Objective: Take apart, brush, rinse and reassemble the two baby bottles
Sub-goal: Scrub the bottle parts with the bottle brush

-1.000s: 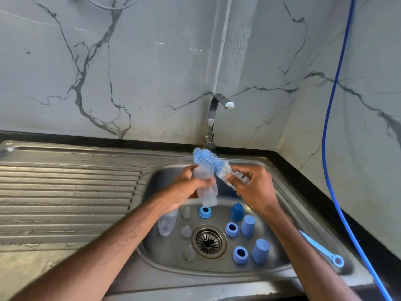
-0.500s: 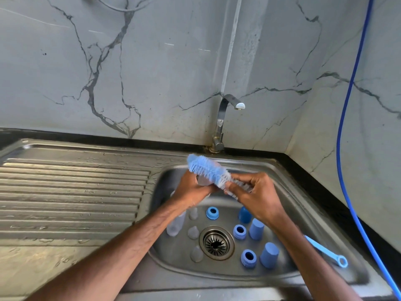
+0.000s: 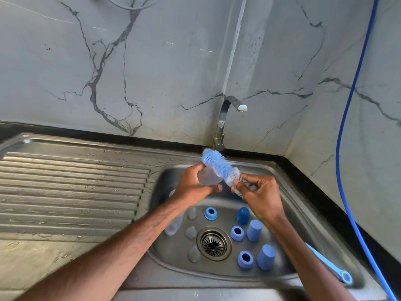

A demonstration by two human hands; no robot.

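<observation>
Pointing up-left from right hand point(image 3: 263, 197), brush point(image 3: 218, 164); bottle point(image 3: 207, 177) apparently sideways in left hand point(image 3: 192, 189).

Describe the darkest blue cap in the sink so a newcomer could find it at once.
Start at the steel sink and find its round drain. Up and right of it, just below the right hand, stands a domed cap. It alone is deep blue; the two caps nearer the viewer are paler and flat-topped.

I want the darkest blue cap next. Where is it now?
In the head view the dark blue cap stands in the sink, behind and right of the drain, just under the right hand and behind a paler cap.
</observation>
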